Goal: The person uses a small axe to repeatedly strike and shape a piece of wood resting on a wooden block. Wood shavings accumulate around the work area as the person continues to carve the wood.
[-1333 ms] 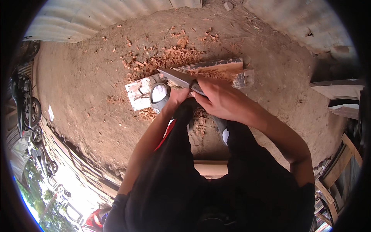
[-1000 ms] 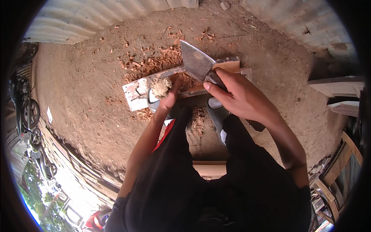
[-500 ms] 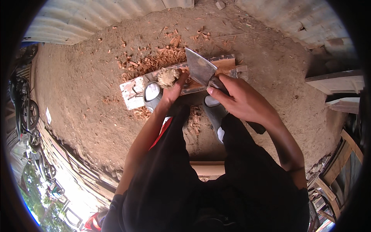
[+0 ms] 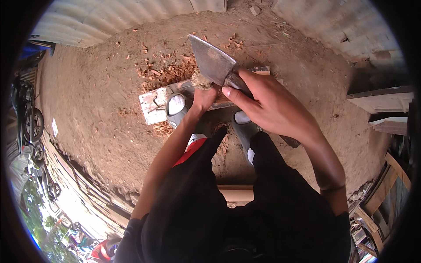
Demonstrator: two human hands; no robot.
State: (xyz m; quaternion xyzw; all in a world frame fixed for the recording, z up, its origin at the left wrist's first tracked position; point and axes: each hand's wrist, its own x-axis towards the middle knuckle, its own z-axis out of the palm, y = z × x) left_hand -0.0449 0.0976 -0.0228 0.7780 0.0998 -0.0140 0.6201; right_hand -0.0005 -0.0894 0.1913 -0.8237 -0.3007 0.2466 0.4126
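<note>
My right hand (image 4: 267, 103) is closed round the dark handle of a broad-bladed chopping knife (image 4: 213, 60). Its wide grey blade points up and left, and the handle's end shows below my wrist. Just under the blade, my left hand (image 4: 205, 98) grips a wooden piece with a frayed, pale fibrous end (image 4: 201, 81). The blade overlaps this end in view; whether they touch I cannot tell. The rest of the wooden piece is hidden. Beneath both hands, a long wooden board (image 4: 153, 105) lies across the ground in front of my feet.
Reddish wood shavings (image 4: 169, 74) lie scattered beyond the board. My shoes (image 4: 176, 113) are close to it. Corrugated metal sheets (image 4: 109, 22) border the far side. Planks (image 4: 381, 98) stand at the right, and motorcycles (image 4: 30, 114) are at the far left.
The knife has moved left and toward the frayed end, its blade now overlapping it. My left hand has shifted slightly right and stays closed on the wooden piece.
</note>
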